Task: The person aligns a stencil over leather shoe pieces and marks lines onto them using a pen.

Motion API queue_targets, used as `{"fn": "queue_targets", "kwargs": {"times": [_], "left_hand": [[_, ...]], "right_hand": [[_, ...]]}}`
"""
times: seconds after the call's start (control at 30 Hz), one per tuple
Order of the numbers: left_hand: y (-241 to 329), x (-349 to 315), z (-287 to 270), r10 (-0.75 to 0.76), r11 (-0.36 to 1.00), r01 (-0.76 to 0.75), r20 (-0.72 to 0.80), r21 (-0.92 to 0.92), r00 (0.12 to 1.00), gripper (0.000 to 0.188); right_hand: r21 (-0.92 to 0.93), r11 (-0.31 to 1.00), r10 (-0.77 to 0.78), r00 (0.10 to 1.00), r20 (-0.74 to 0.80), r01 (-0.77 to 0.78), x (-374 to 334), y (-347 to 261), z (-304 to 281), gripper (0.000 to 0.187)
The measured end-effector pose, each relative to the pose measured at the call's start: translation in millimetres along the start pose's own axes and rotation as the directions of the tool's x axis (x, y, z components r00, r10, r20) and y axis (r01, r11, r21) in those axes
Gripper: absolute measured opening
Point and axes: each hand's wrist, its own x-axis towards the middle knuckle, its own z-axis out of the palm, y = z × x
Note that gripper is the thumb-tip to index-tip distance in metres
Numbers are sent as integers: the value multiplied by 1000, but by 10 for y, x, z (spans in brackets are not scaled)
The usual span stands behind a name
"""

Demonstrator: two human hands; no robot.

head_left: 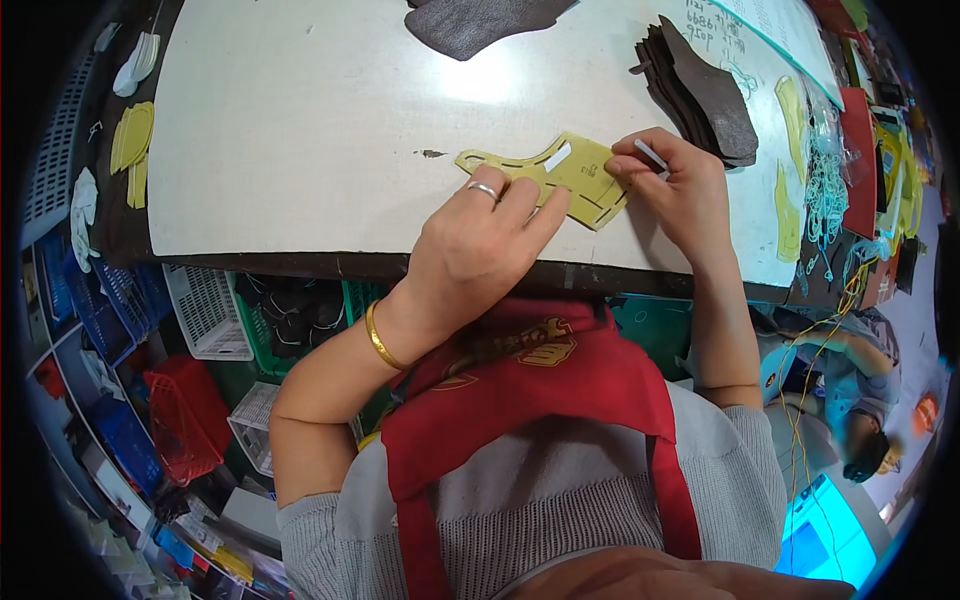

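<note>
A flat yellow pattern template (590, 185) with slots and a white strip lies near the table's front edge. My left hand (478, 240), with a ring and a gold bangle, presses it with bent fingers along its near side. My right hand (690, 190) is closed around a slim grey pen-like tool (650, 154), and its fingertips touch the template's right end. The tool's tip is hidden by the fingers. I cannot tell whether anything lies under the template. Beyond the right hand sits a stack of dark brown leather pieces (705, 100).
Another dark leather piece (485, 25) lies at the far edge of the white table (290, 130). Yellow templates (131, 140) are at the left, with light-blue cord (826, 185) at the right. Below stand a white crate (208, 310) and a red basket (185, 425). A person (850, 375) is at the right.
</note>
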Motion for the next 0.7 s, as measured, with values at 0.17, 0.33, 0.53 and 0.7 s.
{"fn": "queue_targets", "kwargs": {"times": [0.17,0.33,0.53,0.7], "left_hand": [[19,-4,51,57,998,-55,-57,34,997,39],[125,9,23,30,999,-30,1,35,1000,38],[253,-41,78,-14,998,11,47,68,999,39],[284,-57,67,-19,997,11,94,82,995,37]], "right_hand": [[-125,990,-64,998,-22,60,-18,-60,11,18],[-260,954,-187,975,-123,151,82,31,-88,16],[-239,901,-368,930,19,362,269,-365,-42,26],[238,947,-284,906,312,215,461,-650,326,27]]}}
